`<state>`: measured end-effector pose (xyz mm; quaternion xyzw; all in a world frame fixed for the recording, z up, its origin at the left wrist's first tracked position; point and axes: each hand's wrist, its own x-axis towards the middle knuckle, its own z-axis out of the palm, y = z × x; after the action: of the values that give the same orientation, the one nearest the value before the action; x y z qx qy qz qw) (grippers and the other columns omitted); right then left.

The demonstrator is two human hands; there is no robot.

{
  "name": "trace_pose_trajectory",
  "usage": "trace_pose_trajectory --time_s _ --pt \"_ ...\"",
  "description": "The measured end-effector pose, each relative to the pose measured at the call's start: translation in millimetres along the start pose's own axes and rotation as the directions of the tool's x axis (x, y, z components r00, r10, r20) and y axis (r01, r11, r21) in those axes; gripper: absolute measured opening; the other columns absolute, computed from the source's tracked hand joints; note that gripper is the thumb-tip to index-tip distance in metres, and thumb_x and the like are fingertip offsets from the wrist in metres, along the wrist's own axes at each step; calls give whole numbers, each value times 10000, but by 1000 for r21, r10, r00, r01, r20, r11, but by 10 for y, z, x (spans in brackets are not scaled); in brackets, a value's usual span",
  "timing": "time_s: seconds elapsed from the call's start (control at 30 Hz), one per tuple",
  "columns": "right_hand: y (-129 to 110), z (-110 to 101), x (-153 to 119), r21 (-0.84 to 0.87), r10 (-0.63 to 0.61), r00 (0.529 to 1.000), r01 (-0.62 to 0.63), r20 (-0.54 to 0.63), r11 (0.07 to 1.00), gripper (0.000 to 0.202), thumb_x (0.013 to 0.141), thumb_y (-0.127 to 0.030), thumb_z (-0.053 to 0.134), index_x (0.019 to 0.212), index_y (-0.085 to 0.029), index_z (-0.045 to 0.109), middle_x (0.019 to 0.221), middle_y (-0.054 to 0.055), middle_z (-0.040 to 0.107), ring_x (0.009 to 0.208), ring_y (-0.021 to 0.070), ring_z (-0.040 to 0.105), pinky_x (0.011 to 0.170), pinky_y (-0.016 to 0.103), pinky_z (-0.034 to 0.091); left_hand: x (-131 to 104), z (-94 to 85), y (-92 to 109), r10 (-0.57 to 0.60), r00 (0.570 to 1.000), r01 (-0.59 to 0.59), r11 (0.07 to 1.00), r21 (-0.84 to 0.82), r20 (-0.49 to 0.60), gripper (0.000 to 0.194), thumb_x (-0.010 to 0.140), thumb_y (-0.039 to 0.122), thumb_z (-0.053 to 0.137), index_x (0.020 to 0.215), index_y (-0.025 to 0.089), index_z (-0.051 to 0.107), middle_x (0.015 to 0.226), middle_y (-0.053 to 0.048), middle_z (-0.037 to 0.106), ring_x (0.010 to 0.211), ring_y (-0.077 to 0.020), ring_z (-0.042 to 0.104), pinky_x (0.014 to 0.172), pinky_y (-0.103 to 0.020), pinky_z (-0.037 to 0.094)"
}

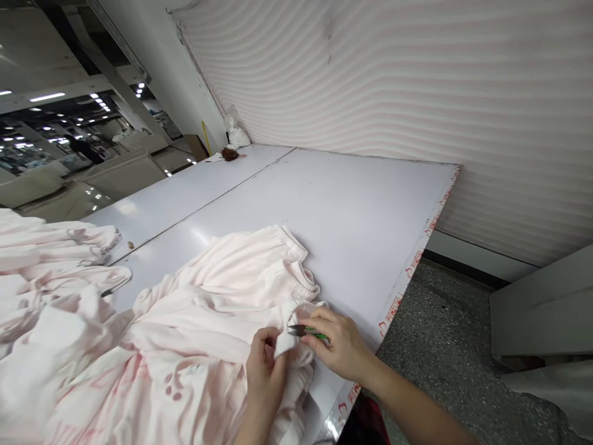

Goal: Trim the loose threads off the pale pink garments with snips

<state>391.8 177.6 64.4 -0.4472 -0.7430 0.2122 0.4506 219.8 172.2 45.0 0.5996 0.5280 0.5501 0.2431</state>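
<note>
Pale pink garments lie rumpled in a soft heap on the near part of a smooth white table, whose right edge carries a strip of red print. The fabric looks plush, with gathered, elastic-like cuffs and, lower down, a dark rose mark resembling a paw print. The long folds run from the lower left up towards the right, the cuffs facing the table's right edge.

At one cuff, the person's left hand pinches a pale flap of cloth between thumb and fingers. The right hand closes its fingers round small snips with dark blades and a bit of green at the handle. The snips lie nearly level across the view, tips pointing left, at the pinched flap.

The fingers cover most of the snips' handle; whether the blades are parted, or have cloth between them, cannot be told. The heap runs out of view at the bottom, and more pale pink cloth is cut off at left.
</note>
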Motion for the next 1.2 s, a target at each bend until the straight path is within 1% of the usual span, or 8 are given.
trace_pose_trajectory --time_s 0.1,0.2,0.33,0.53,0.8,0.93,1.07,1.2 --pt "19 -35 16 53 22 1000 -23 17 998 180 878 -230 612 1015 -215 727 923 37 698 813 178 656 697 272 494 1 -10 -17 133 990 -130 989 75 -36 108 784 207 554 858 238 482 857 -2 593 794 -156 597 727 -270 459" --pt "20 -95 34 79 18 998 -23 65 997 177 871 -241 635 1015 -224 737 919 28 699 804 167 658 699 260 491 29 -21 -17 303 953 -302 945 127 11 105 825 178 533 794 241 455 811 7 584 763 -151 589 729 -271 453" --pt "2 -145 67 61 -55 994 49 97 997 196 848 -239 678 1031 -218 743 919 26 702 791 163 659 709 260 485 49 -28 -1 338 939 -343 932 116 62 117 837 157 517 794 243 449 806 6 579 765 -153 586 728 -275 448" --pt "-3 -134 86 57 -78 993 73 87 996 196 859 -247 662 1039 -232 742 935 30 710 809 165 663 717 259 496 29 -11 65 123 989 -126 992 29 87 120 799 217 546 775 249 434 819 -5 584 796 -168 584 740 -287 462" --pt "-3 -147 63 22 -50 998 49 48 999 193 882 -268 633 1041 -244 740 946 33 709 816 164 667 740 268 507 40 37 111 -62 994 85 961 -262 95 201 772 291 649 748 230 460 818 3 587 789 -144 580 715 -246 465" --pt "54 -122 45 106 57 998 -59 19 993 223 880 -267 629 1081 -242 722 983 30 695 812 152 668 691 244 515 54 2 68 -246 959 281 885 -372 139 265 740 336 706 909 230 531 911 -11 645 842 -153 604 755 -245 464" --pt "59 -57 36 115 1 1000 -3 23 993 231 863 -274 652 1081 -239 719 978 37 697 860 174 662 748 276 523 88 -42 19 -331 899 428 799 -421 286 354 697 394 750 941 225 556 919 -16 663 825 -176 624 733 -266 477" --pt "30 -12 61 120 -24 1000 25 -8 992 195 892 -273 611 1042 -237 730 944 40 702 815 166 663 722 274 526 107 -53 9 -367 857 505 735 -452 361 383 672 387 773 927 241 528 895 6 654 792 -172 625 715 -271 478"
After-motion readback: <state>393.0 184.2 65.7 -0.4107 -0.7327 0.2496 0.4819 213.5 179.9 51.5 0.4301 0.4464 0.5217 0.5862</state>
